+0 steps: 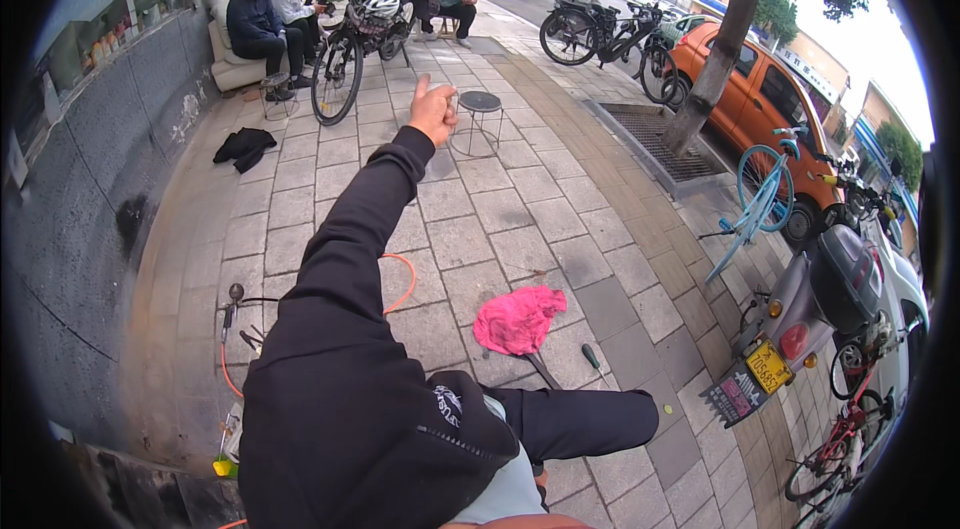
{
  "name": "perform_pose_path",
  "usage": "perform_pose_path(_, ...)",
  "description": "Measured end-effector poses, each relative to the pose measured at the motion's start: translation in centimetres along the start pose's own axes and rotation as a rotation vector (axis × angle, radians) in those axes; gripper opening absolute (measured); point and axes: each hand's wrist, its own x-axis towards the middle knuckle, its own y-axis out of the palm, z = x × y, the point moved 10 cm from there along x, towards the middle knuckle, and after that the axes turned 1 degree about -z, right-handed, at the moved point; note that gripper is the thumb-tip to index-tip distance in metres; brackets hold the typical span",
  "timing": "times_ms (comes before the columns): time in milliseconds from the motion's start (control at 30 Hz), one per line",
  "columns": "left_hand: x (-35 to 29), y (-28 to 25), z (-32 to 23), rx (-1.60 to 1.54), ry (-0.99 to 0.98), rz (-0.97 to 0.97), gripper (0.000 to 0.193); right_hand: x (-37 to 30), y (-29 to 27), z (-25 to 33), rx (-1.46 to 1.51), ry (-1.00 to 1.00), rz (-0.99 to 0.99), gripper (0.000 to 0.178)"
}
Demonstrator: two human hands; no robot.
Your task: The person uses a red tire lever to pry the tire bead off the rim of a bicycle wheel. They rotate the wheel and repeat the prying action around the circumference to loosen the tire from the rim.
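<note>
My left hand [434,113] is raised at the end of my outstretched, black-sleeved arm. One digit sticks up and the other fingers are bent; I see nothing held in it. Behind it, apart from the hand as far as I can tell, stands a small round stool [481,102] with thin metal legs. Only a small patch of skin, apparently my right hand [541,478], shows below my black-trousered leg; its fingers are hidden. On the paving past my leg lie a bright pink cloth [518,320] and a dark green-handled tool [590,356].
An orange hose [409,274] curves behind my arm. Left is a grey wall [100,139], with a dark garment [244,147] on the ground. Three people sit ahead near a bicycle [338,79]. To the right are a tree [715,49], orange car [760,94], light-blue bicycle [765,191] and scooter [815,279].
</note>
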Motion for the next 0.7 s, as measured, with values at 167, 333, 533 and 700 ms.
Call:
perform_pose_path(167, 6.0, 2.9, -15.1, 0.222, 0.197, 0.0, 0.111, -0.5, -1.5, 1.7, 0.024, -0.003, -0.002, 0.042)
perform_pose_path(333, 6.2, 4.4, -17.3, 0.175, 0.276, -0.103, 0.074, -2.2, 0.2, 1.8, 0.076, 0.037, 0.003, 0.044)
perform_pose_path(533, 3.7, 6.0, 2.3, 0.041, -0.092, 0.094, 0.024, 0.9, 5.1, -5.9, -0.232, -0.158, -0.101, 0.048)
perform_pose_path(700, -10.2, 1.8, 33.2, 0.094, -0.707, 0.014, 0.02, 1.6, 6.9, -11.2, -0.039, -0.092, -0.083, 0.036)
